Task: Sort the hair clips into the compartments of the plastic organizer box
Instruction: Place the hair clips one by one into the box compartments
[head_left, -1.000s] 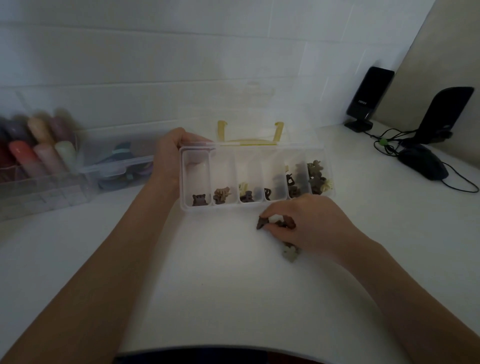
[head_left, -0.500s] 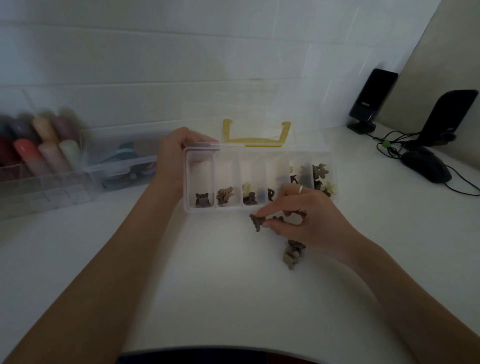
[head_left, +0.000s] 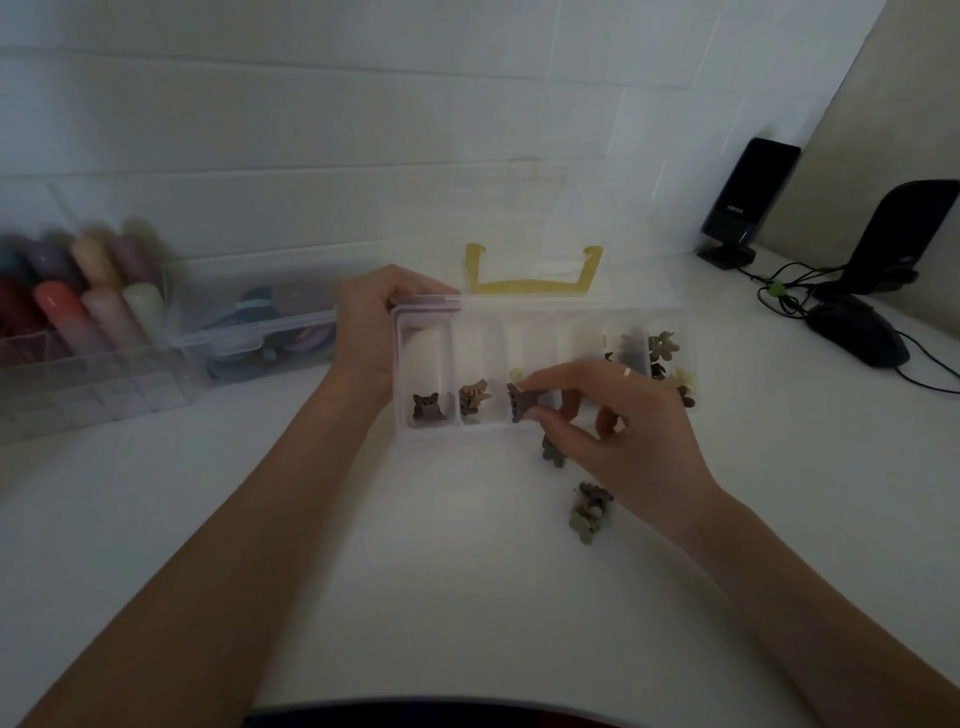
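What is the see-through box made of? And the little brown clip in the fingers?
The organizer box looks like clear, smooth plastic: you can see the hand and clips through its walls. The brown clip pinched by the right hand is probably matte plastic, since it shows no shine, though the dim picture leaves that uncertain.

Both bare forearms reach in from the lower corners of the frame toward its centre. The left hand (head_left: 375, 325) sits at centre, fingers curled over the far left corner of the organizer box (head_left: 582, 317). The right hand (head_left: 621, 415) (a ring on one finger) hovers right of centre, thumb and forefinger pinching a dark hair clip (head_left: 519, 401).
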